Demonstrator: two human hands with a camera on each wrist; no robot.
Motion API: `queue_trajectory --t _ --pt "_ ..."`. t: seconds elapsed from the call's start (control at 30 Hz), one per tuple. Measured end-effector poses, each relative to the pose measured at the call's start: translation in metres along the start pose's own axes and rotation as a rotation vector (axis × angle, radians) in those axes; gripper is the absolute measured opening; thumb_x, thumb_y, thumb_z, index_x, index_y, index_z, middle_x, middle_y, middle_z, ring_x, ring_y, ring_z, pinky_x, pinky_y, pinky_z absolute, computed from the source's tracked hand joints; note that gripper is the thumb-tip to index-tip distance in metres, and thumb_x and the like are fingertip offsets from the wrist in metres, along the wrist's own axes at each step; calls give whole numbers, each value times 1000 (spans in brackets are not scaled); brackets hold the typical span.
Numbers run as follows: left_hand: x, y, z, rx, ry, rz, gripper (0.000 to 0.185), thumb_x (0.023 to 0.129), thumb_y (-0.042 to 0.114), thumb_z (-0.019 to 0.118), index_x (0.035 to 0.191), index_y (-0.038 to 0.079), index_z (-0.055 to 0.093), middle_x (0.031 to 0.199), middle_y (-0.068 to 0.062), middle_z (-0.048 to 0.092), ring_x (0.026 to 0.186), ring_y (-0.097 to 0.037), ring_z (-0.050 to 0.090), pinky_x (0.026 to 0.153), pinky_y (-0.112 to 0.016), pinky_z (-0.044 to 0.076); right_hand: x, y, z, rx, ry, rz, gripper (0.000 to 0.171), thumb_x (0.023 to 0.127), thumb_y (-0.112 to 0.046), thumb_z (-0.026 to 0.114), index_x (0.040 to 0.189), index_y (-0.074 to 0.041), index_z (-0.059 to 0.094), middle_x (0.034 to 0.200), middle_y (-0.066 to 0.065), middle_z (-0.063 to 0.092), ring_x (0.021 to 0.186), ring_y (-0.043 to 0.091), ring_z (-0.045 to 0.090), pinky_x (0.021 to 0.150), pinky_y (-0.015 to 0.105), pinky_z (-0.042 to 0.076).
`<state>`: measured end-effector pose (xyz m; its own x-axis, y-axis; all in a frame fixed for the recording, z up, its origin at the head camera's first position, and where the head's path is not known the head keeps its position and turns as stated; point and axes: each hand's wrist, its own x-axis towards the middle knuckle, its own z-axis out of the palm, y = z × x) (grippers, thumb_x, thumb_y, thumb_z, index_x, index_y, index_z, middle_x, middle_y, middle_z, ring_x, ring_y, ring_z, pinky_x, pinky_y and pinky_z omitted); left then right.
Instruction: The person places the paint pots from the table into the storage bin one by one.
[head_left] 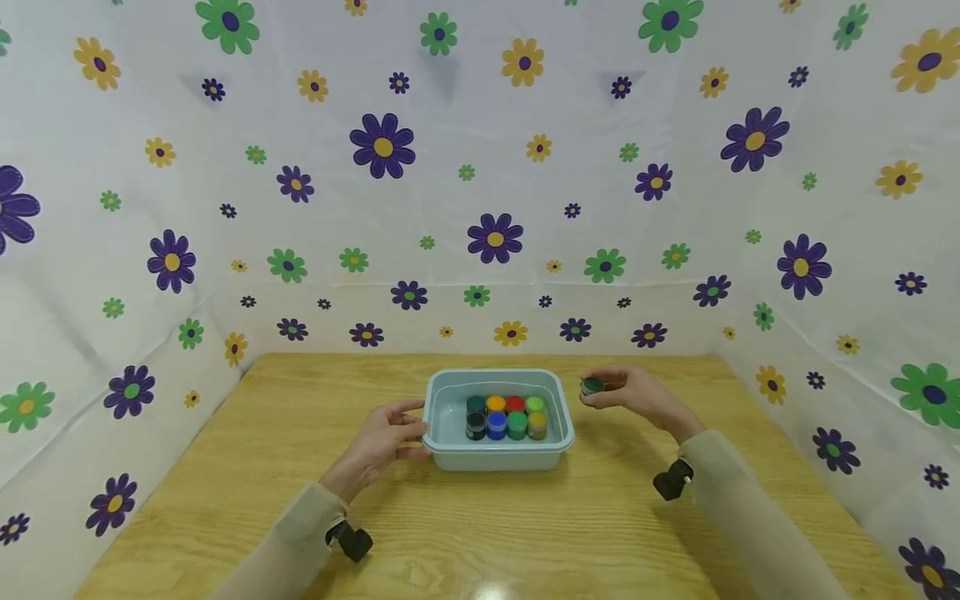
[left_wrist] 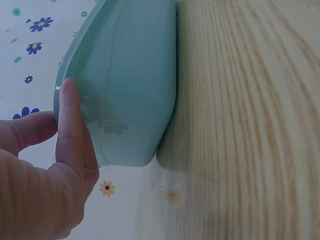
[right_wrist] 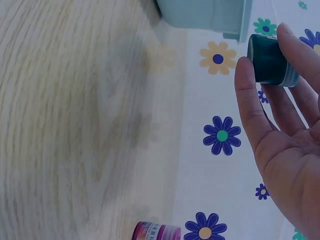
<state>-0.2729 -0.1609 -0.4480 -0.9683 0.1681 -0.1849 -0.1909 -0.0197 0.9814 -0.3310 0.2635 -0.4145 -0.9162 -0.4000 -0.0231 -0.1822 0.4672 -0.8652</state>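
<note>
On the table sits a light blue plastic tub (head_left: 498,460) with several small paint jars in two rows inside, among them a blue jar (head_left: 497,425), a red jar (head_left: 515,405) and a black jar (head_left: 476,426). My left hand (head_left: 381,443) holds the tub's left end. In the left wrist view its thumb meets the rim and its fingers (left_wrist: 70,115) lie along the outer wall. Just off the tub's right end, my right hand (head_left: 633,394) pinches a dark green paint jar (right_wrist: 270,61) between thumb and fingers, raised above the table.
In the right wrist view a magenta jar (right_wrist: 157,232) shows at the bottom edge; the head view does not show it. The wooden table (head_left: 480,525) extends around the tub. White flower-patterned sheeting (head_left: 420,317) stands behind and on both sides.
</note>
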Motion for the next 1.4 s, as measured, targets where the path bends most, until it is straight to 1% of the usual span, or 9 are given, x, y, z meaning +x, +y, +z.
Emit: queue_trajectory --t 0.2,0.37,0.5,0.63,0.73,0.8,0.93,1.13,1.4 --pt "0 1 0 0 -12 8 52 94 1 61 143 3 45 111 -18 57 88 -24 66 75 -35 63 3 -15 4 22 2 16 52 84 -27 79 128 -7 62 121 12 67 103 20 66 97 39 55" --pt "-1 0 0 -1 -18 15 52 94 1 61 143 2 45 110 -17 56 86 -22 66 75 -33 63 8 -28 12 33 -16 2 55 84 -24 79 130 -3 60 121 13 66 104 22 66 94 40 57" --pt "-2 -1 1 -6 -16 8 53 94 0 62 143 1 45 111 -19 56 86 -22 66 75 -34 63 13 -36 24 37 -59 -10 51 85 -23 78 130 -5 61 123 13 66 105 22 65 93 38 58" --pt "-2 -1 2 -14 -10 7 52 93 0 62 143 2 46 113 -21 56 85 -22 66 75 -34 63 19 -41 35 33 -47 -11 49 84 -24 78 127 -7 62 122 12 66 104 22 64 94 39 57" --pt "-1 -1 2 -11 -4 5 51 94 0 61 142 4 47 112 -20 57 85 -23 66 75 -34 63 25 -43 43 22 -41 -18 48 84 -26 79 125 -8 62 119 10 67 104 22 65 96 42 56" --pt "-1 -1 2 -9 1 -1 50 94 -1 61 142 5 48 110 -17 57 85 -23 66 75 -35 63 29 -44 48 10 -46 -21 48 84 -27 79 125 -7 62 119 10 68 104 22 65 98 43 55" --pt "-1 0 1 -3 -10 -1 50 94 0 60 142 5 47 112 -19 57 87 -22 67 76 -35 63 35 -50 60 -2 -59 -22 46 85 -26 78 124 -7 63 120 10 68 106 22 65 100 45 54" --pt "-1 0 0 7 -9 3 49 95 1 60 142 5 47 113 -20 57 88 -23 67 77 -36 62 44 -63 79 -29 -112 -29 43 87 -25 76 124 -7 63 121 7 68 111 22 63 104 47 50" --pt "0 0 0 10 -5 9 48 95 1 60 142 5 48 116 -22 57 89 -23 67 77 -36 62 54 -71 100 -58 -136 -45 44 87 -30 76 124 -10 64 120 3 68 112 20 64 102 44 51"
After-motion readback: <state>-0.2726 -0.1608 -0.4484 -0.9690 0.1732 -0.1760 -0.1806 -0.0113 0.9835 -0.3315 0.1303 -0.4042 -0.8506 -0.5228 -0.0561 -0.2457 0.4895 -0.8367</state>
